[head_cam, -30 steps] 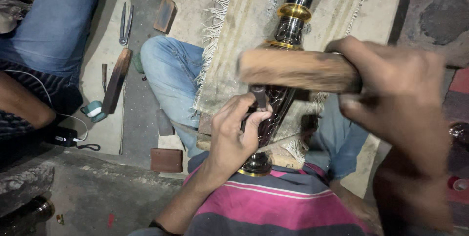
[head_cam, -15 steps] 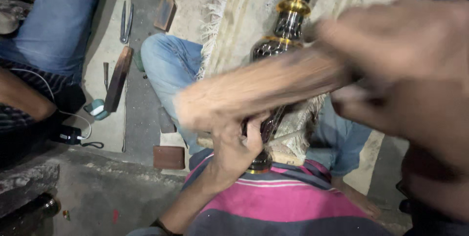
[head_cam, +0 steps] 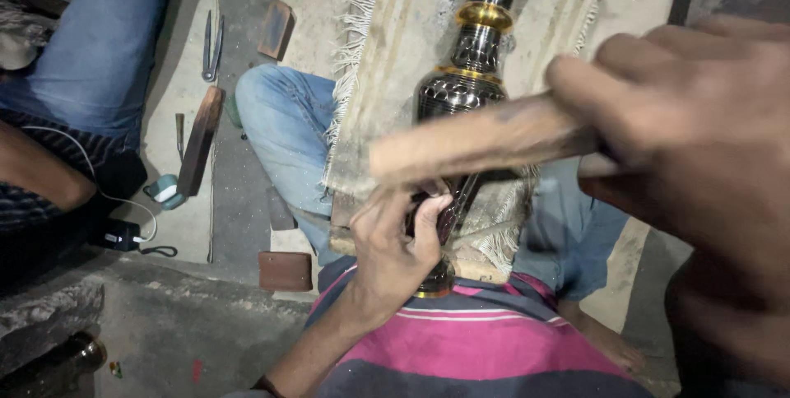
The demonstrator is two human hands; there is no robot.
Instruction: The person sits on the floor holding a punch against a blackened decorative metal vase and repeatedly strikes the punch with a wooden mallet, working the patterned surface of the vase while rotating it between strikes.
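A tall dark metal vase (head_cam: 465, 89) with gold bands lies along a wooden plank (head_cam: 395, 77) across my lap. My left hand (head_cam: 393, 250) grips its lower body and pinches a thin metal tool against the surface. My right hand (head_cam: 691, 167) is raised close to the camera, fingers closed around a wooden stick (head_cam: 481, 144) that crosses above the vase. The vase's base rests against my striped pink shirt (head_cam: 485, 349).
Another person in jeans (head_cam: 99, 44) sits at the left. On the floor lie pliers (head_cam: 211, 36), a long wooden block (head_cam: 200, 141), small brown blocks (head_cam: 285, 270), a cable and a small teal device (head_cam: 164, 192). A fringed cloth (head_cam: 362, 52) covers the plank.
My right hand has swung the wooden stick up toward the camera and back across the vase. The left hand stays on the vase with its tool.
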